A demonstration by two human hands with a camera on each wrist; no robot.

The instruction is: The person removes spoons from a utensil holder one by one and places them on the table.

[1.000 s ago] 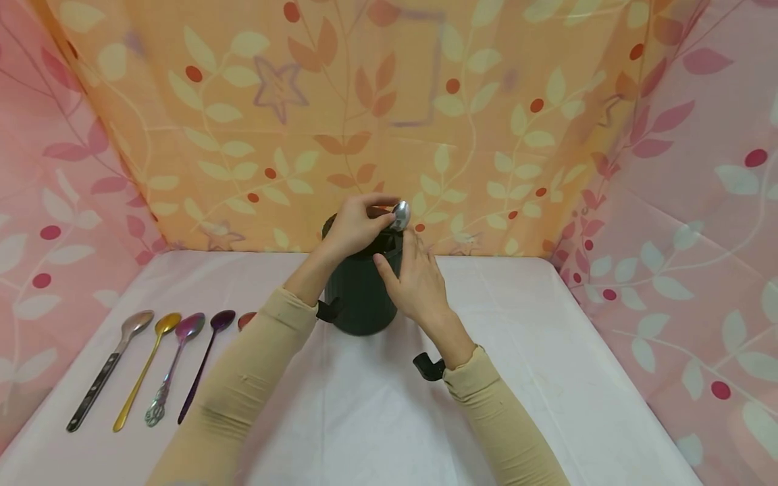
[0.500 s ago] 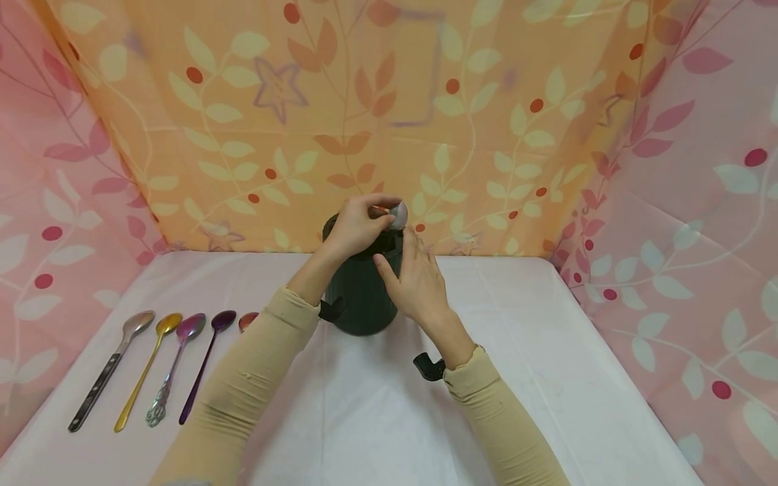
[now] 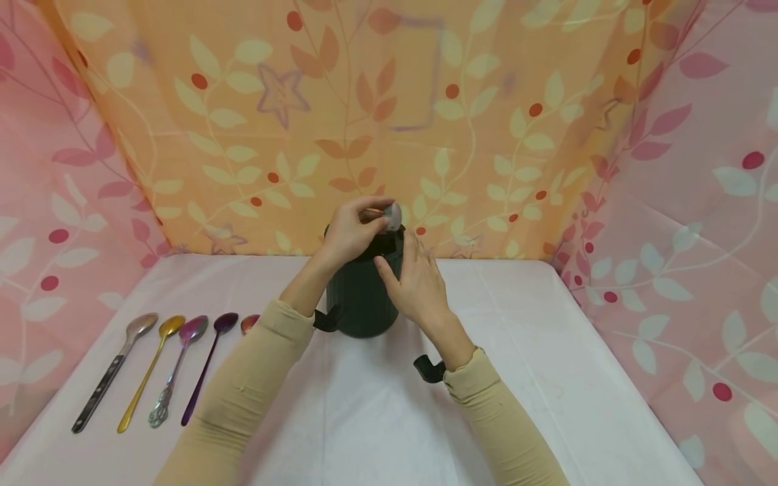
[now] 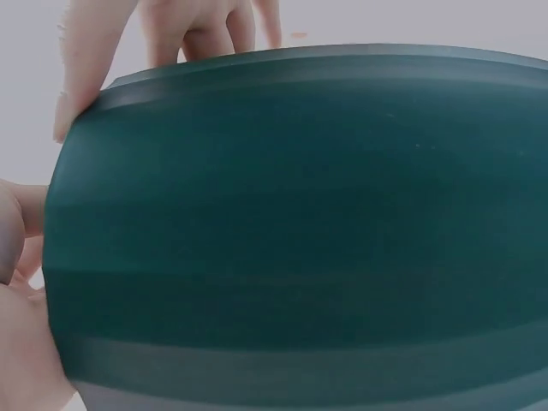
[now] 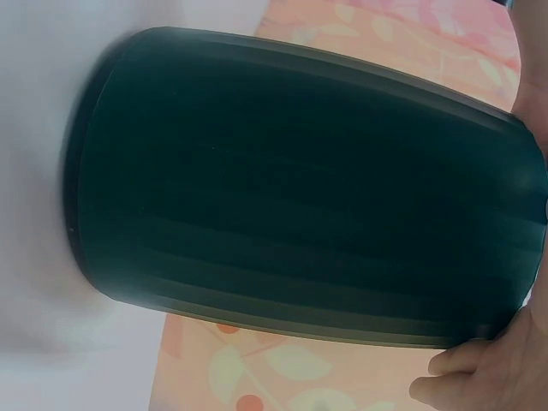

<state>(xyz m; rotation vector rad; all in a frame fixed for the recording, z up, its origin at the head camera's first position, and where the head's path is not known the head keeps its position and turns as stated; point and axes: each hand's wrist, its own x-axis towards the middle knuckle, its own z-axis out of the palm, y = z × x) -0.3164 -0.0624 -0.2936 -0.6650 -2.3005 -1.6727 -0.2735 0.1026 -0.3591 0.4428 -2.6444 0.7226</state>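
A tall dark green ribbed container (image 3: 362,304) stands upright near the back of the table. Over its mouth, my left hand (image 3: 348,233) pinches a silver spoon (image 3: 394,216) close to the bowl; the spoon's handle is hidden behind the hand and rim. My right hand (image 3: 419,280) rests along the container's right side near the rim, fingers extended and thumb spread apart. In the left wrist view the container's green wall (image 4: 300,214) fills most of the picture. Seen from the right wrist, fingers of the right hand (image 5: 479,377) touch the container's upper end.
Several spoons lie in a row at the left: a black-handled one (image 3: 108,381), a gold one (image 3: 146,385), an iridescent ornate one (image 3: 176,371), a purple one (image 3: 206,371) and a reddish one (image 3: 249,322) mostly behind the left sleeve. Patterned cloth (image 3: 456,155) hangs behind the white table (image 3: 516,324).
The silver spoon has shifted slightly left with my left hand, and its bowl has turned, now looking duller. The right hand stays against the container. The head view has shifted slightly.
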